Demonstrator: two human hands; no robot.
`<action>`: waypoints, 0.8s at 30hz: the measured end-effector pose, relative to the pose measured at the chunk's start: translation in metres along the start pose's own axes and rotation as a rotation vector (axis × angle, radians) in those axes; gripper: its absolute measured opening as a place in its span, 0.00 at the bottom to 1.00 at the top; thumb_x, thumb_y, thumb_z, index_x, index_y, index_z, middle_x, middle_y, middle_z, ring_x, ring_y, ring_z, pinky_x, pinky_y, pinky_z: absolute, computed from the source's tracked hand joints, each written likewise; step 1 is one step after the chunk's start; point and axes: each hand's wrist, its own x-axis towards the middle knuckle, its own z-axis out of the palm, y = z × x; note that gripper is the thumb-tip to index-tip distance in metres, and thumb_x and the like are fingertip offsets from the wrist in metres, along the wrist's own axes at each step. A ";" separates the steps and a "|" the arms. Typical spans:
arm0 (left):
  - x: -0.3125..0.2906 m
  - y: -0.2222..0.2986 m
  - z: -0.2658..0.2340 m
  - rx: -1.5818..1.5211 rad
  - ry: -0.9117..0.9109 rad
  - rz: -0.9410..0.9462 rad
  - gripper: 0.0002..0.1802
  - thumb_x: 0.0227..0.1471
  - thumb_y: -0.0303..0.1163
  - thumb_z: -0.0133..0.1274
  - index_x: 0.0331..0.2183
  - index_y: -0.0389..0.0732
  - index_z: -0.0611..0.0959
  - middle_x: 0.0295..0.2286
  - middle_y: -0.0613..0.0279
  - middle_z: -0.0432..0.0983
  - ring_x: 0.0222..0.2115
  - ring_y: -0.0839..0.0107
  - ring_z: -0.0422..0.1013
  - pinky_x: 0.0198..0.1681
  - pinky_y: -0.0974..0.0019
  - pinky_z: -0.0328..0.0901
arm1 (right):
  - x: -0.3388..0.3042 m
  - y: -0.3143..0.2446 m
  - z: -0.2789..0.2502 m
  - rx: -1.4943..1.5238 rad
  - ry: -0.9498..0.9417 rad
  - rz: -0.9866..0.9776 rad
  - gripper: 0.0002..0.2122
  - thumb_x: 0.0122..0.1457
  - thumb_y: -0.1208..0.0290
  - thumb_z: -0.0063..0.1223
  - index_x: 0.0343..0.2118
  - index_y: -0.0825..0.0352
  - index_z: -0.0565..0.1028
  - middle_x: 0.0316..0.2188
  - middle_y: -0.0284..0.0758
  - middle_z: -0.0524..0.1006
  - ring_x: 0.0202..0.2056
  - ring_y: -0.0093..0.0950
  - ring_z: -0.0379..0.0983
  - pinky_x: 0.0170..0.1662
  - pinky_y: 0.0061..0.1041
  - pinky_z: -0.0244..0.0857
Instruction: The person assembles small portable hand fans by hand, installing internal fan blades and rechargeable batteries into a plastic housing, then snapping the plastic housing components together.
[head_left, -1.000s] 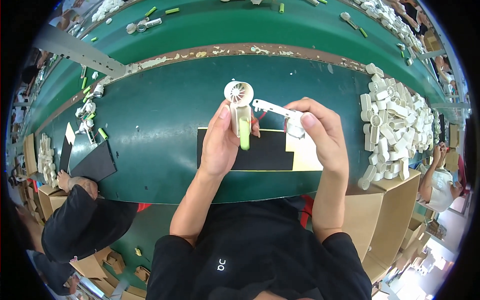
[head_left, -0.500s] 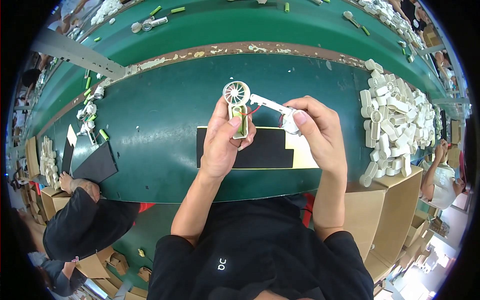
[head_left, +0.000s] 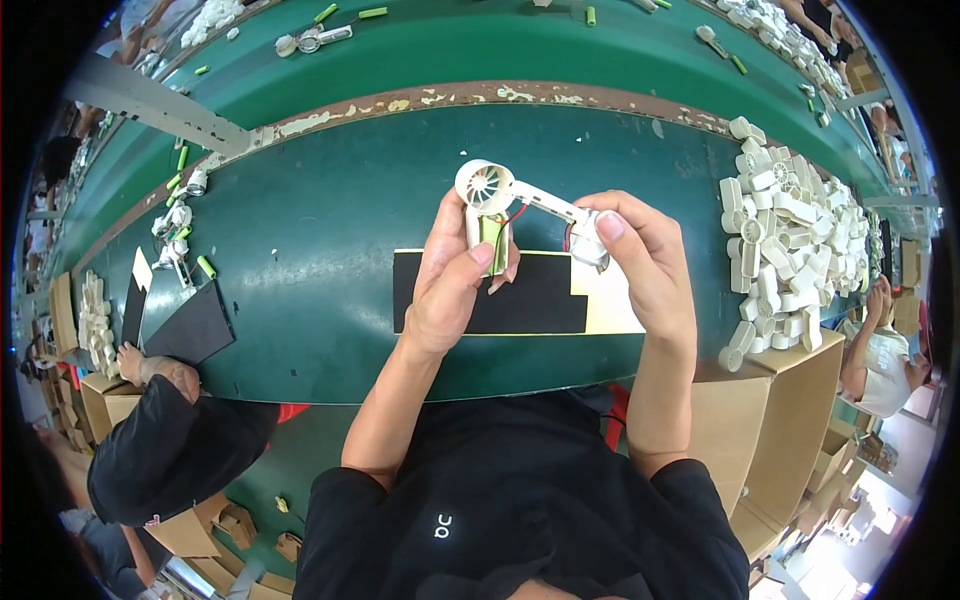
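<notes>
My left hand (head_left: 446,290) is closed round a cream plastic fan housing (head_left: 485,186), whose round slatted end points away from me. A green cylindrical battery (head_left: 491,240) lies in the housing's handle, with my thumb on it. My right hand (head_left: 645,255) pinches a white fan inner part (head_left: 588,240) with a long narrow arm reaching left to the housing. Red wires (head_left: 517,213) run between the two parts. Both hands are raised over a black pad (head_left: 490,300) with a yellow-white edge on the green table.
A large heap of cream housings (head_left: 790,240) covers the table's right end, above an open cardboard box (head_left: 790,430). At left, a co-worker's arm (head_left: 160,375) rests near a dark board (head_left: 195,325) and fan parts (head_left: 175,225). Beyond a worn ledge runs a green conveyor (head_left: 450,50) carrying parts.
The housing has tilted and shifted slightly right in my left hand, its round end now meeting the inner part's arm. Parts on the conveyor have moved right.
</notes>
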 end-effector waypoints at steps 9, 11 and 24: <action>-0.002 0.005 0.002 0.015 -0.028 -0.023 0.31 0.63 0.29 0.44 0.64 0.36 0.59 0.34 0.62 0.71 0.28 0.77 0.67 0.28 0.72 0.61 | 0.001 0.002 0.001 -0.025 0.039 0.008 0.13 0.70 0.65 0.54 0.43 0.73 0.80 0.26 0.27 0.77 0.28 0.14 0.67 0.30 0.17 0.61; -0.002 0.004 0.002 0.033 -0.034 -0.026 0.33 0.63 0.28 0.44 0.66 0.36 0.57 0.35 0.62 0.70 0.27 0.78 0.67 0.28 0.72 0.61 | 0.000 0.002 0.001 -0.028 0.038 0.009 0.13 0.70 0.65 0.54 0.43 0.72 0.80 0.26 0.27 0.77 0.28 0.14 0.67 0.30 0.17 0.61; -0.008 -0.003 0.012 0.181 0.057 0.069 0.39 0.67 0.25 0.37 0.72 0.41 0.43 0.42 0.60 0.70 0.27 0.79 0.64 0.27 0.75 0.60 | 0.003 0.004 0.008 -0.024 0.018 0.011 0.12 0.70 0.65 0.55 0.43 0.72 0.80 0.25 0.27 0.75 0.26 0.14 0.66 0.28 0.18 0.60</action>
